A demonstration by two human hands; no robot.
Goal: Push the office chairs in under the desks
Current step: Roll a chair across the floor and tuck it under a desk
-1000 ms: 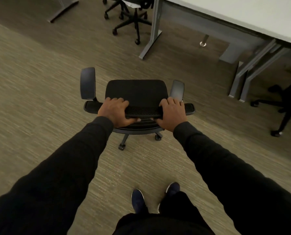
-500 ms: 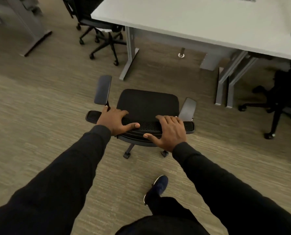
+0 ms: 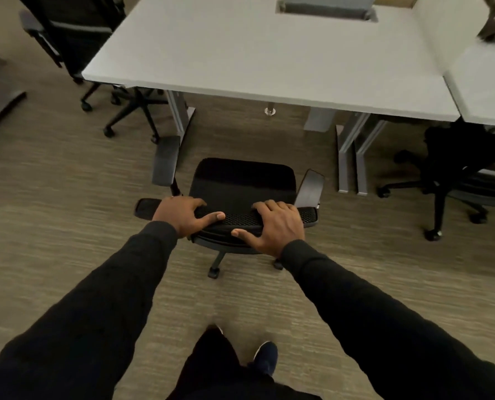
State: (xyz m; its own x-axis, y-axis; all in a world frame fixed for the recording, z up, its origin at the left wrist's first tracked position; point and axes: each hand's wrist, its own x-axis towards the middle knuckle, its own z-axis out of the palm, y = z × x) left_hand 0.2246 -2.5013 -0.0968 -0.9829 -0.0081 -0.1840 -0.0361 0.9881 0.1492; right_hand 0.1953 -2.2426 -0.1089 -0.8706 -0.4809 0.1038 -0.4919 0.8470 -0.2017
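A black mesh office chair (image 3: 244, 183) stands on the carpet in front of me, seat facing a white desk (image 3: 269, 53). My left hand (image 3: 182, 216) grips the left part of the backrest's top edge. My right hand (image 3: 275, 226) lies on the right part of that edge, fingers over the top and thumb out behind. The chair's seat front is a short way from the desk's near edge, between the desk's grey legs (image 3: 180, 111). Its armrests (image 3: 165, 160) point toward the desk.
A second black chair (image 3: 76, 33) stands at the desk's left end. A third black chair (image 3: 459, 171) sits under the adjoining desk (image 3: 488, 85) on the right. Paired grey desk legs (image 3: 351, 151) rise right of my chair. My feet (image 3: 265, 356) are on the carpet below.
The chair has rolled forward with both hands on its backrest, and the desk is now much nearer. I have stepped forward behind it.
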